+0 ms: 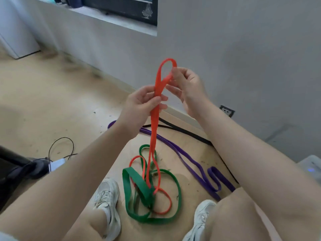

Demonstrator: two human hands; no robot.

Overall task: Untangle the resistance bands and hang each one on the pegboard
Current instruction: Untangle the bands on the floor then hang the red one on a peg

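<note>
A flat orange rubber resistance band (154,119) is held up over the pale wooden floor (52,94). The left hand (140,103) is clamped round its doubled strands, while its top loop is pinched by the right hand (187,89). Its lower end lies on the floor, tangled with a wide green rubber band (132,185). A purple band (191,164) and a black band (182,130) lie nearer the wall edge.

My left hand (142,101) covers part of the orange band (154,129) where my fingers (156,100) curl round it. Below my fingers, my right arm hides parts of the purple band (187,158) and black band (182,130). The orange band slips under the green band (137,184), so I cannot tell how they knot.
</note>
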